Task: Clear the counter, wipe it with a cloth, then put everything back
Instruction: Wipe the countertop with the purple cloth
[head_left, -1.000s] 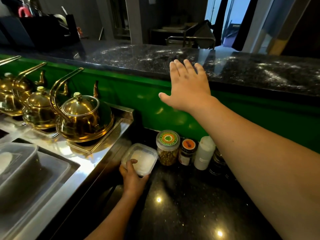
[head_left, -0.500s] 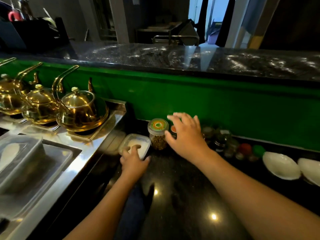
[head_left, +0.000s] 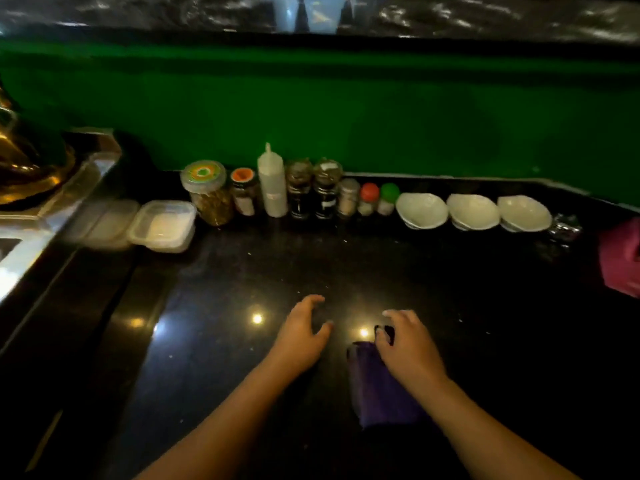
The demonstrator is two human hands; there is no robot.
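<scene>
Low in the middle of the frame, the left hand (head_left: 301,329) is hanging over the black counter (head_left: 242,271), fingers loosely bent, holding nothing. The right hand (head_left: 407,346) is lying on the purple cloth (head_left: 379,389) beside it; I cannot tell if it is pinching it.

The black polished worktop (head_left: 242,271) carries a row along its green back wall. From the left stand a lidded clear plastic tub (head_left: 162,225), a big jar (head_left: 207,194) with a green-and-orange lid, an orange-lidded jar (head_left: 244,192), a white squeeze bottle (head_left: 272,183), two dark jars (head_left: 299,188), a metal shaker (head_left: 348,197), a red-capped (head_left: 368,199) and a green-capped shaker (head_left: 388,199), then three white bowls (head_left: 472,212). A dark purple cloth (head_left: 381,389) lies bunched near the front edge, its far end held in the right hand (head_left: 407,344).
</scene>
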